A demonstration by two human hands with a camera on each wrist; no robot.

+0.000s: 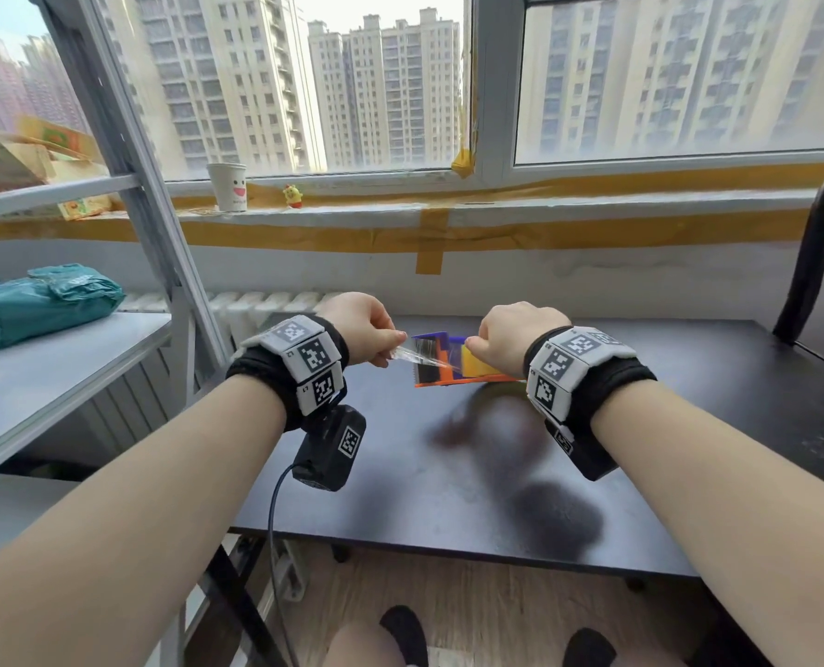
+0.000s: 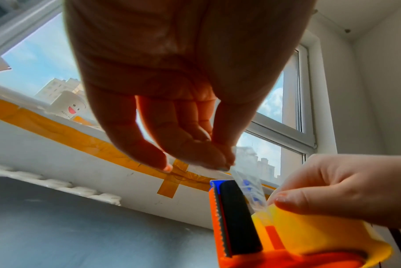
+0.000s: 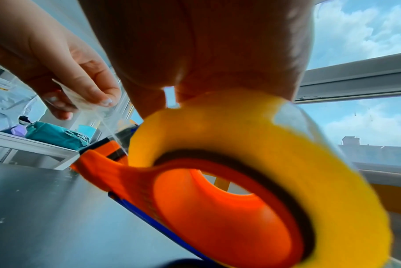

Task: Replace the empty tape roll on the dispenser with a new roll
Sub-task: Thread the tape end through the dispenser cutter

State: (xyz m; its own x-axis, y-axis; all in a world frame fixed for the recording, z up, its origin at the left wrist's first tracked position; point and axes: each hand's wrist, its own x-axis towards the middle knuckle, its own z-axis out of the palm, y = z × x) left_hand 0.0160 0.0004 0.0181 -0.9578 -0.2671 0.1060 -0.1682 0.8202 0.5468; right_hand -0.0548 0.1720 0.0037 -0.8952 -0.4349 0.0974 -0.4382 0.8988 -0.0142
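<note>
Tape roll (image 3: 275, 145): yellow, already seated on the orange hub of the dispenser (image 1: 453, 373), which is held just above the dark desk (image 1: 448, 474) near its far edge. No empty core in view.

Step in hand, my read: threading. Roll is mounted, and the clear free end (image 1: 422, 357) is being led toward the front of the dispenser.

- Left hand (image 1: 359, 329): grip is a narrow pinch, thumb against fingertips (image 2: 217, 161), on the free end of the clear strip.
- Right hand (image 1: 511, 337): fingers curled over the top of the roll, steadying it on the hub.
- Strip runs taut from the roll up to the left pinch, passing beside the black roller (image 2: 238, 217). Serrated blade (image 2: 219, 217) sits at the front edge, blue guard behind it. Can't tell whether the strip touches the roller.

Next move likely calls for laying the strip down across the roller to the blade, flat, no twist, then tearing it off. Risk: the sticky film folds on itself or grabs the fingers.

Roll looks full, with a thick wound band and tidy edges.
</note>
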